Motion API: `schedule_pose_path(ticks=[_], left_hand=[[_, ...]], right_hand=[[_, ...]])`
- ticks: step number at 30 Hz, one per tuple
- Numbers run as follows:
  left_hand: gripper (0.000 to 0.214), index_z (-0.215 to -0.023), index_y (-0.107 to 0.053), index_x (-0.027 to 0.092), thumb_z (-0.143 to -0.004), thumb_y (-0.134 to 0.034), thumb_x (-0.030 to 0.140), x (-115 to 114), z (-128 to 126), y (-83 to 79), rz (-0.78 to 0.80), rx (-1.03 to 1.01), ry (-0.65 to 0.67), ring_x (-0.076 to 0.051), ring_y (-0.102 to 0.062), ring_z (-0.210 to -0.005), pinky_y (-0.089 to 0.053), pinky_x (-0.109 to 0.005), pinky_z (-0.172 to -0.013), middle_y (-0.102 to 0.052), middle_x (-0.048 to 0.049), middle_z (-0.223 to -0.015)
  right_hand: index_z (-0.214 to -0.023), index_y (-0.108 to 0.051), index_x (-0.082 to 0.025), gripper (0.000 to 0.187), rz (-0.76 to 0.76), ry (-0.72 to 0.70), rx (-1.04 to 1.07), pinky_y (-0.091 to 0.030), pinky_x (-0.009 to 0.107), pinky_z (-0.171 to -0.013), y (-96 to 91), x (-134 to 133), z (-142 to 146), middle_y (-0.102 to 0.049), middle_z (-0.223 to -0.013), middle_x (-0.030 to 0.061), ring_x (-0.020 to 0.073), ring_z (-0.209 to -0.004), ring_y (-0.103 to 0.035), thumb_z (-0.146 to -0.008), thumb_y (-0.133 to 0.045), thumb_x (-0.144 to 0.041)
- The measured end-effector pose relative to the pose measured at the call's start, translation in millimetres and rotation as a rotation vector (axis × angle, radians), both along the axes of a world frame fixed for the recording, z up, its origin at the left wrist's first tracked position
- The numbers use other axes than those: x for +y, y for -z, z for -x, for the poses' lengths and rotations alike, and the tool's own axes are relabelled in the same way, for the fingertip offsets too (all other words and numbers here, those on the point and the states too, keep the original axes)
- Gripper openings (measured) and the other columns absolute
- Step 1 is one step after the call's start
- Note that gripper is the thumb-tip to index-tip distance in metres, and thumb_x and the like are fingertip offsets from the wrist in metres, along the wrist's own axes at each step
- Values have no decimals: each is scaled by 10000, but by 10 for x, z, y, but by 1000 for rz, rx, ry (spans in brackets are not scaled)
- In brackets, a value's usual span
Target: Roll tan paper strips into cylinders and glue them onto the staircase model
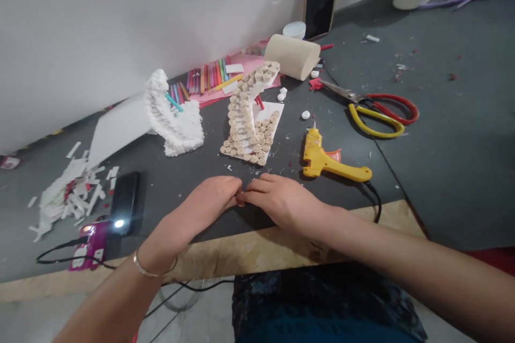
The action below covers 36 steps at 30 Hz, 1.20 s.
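My left hand (211, 201) and my right hand (281, 202) lie low on a dark work board (189, 166), their fingertips meeting. Whether anything small lies between the fingers is hidden. Just beyond them stands a spiral model of small paper rolls (247, 118) on a white card (273, 118). A yellow glue gun (324, 161) lies to the right of my right hand, its black cord trailing toward the board's front edge. To the model's left stands a similar shape covered in fluffy white material (175, 118). A thin bangle (155, 268) circles my left wrist.
Red-and-yellow-handled scissors (374, 112) lie at right. Coloured sticks (205, 80) sit on pink paper against a white wall (120, 21). A large paper roll (292, 56) lies behind the model. White scraps (70, 198) and a lit black phone (124, 203) lie at left.
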<state>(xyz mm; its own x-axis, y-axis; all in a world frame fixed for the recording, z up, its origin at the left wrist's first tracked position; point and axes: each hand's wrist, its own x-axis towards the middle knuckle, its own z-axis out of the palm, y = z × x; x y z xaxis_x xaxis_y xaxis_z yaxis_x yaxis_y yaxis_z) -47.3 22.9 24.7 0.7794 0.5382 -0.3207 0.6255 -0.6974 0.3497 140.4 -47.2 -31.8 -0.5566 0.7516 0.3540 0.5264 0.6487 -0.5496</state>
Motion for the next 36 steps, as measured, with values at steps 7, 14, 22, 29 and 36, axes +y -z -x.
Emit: schedule_pose_path(ticks=[7, 14, 22, 29, 36], left_hand=[[147, -835, -563, 197, -835, -671, 297, 57, 231, 15, 20, -65, -136, -179, -584, -737, -406, -274, -616, -620, -8, -820], [269, -747, -534, 205, -963, -461, 348, -16, 505, 65, -171, -455, -519, -130, -511, -623, -389, -266, -606, -548, 18, -666], [296, -762, -552, 205, -986, -397, 318, 17, 445, 390, -320, -632, -612, -163, -580, -788, -430, -317, -786, -636, -28, -789], [303, -732, -554, 208, -975, -434, 344, -15, 524, 438, -335, -604, -565, -166, -589, -768, -428, -313, -788, -664, -18, -761], [398, -635, -414, 217, -1001, -331, 350, -80, 546, 384, -420, -618, -574, -158, -480, -632, -398, -330, -691, -518, -6, -616]], right_hand=[[-1182, -655, -139, 325, -11, 9, -202, -493, 371, -786, 25, 30, 115, -656, -1058, 104, 226, -883, -559, -882, -534, -109], [-1190, -651, -140, 349, -52, 17, -216, -479, 352, -751, 43, 21, 135, -666, -1047, 105, 210, -868, -572, -874, -518, -73], [-897, -718, -174, 238, -41, 38, -191, -454, 336, -713, 4, 95, 225, -664, -837, 77, 190, -776, -582, -967, -490, -163], [-870, -613, -182, 90, 116, 155, -104, -457, 307, -707, -34, 125, 257, -655, -794, 39, 172, -754, -587, -919, -557, -132], [-888, -560, -188, 115, 173, 227, -131, -470, 330, -713, -83, 66, 209, -626, -877, 60, 203, -824, -568, -856, -670, -194]])
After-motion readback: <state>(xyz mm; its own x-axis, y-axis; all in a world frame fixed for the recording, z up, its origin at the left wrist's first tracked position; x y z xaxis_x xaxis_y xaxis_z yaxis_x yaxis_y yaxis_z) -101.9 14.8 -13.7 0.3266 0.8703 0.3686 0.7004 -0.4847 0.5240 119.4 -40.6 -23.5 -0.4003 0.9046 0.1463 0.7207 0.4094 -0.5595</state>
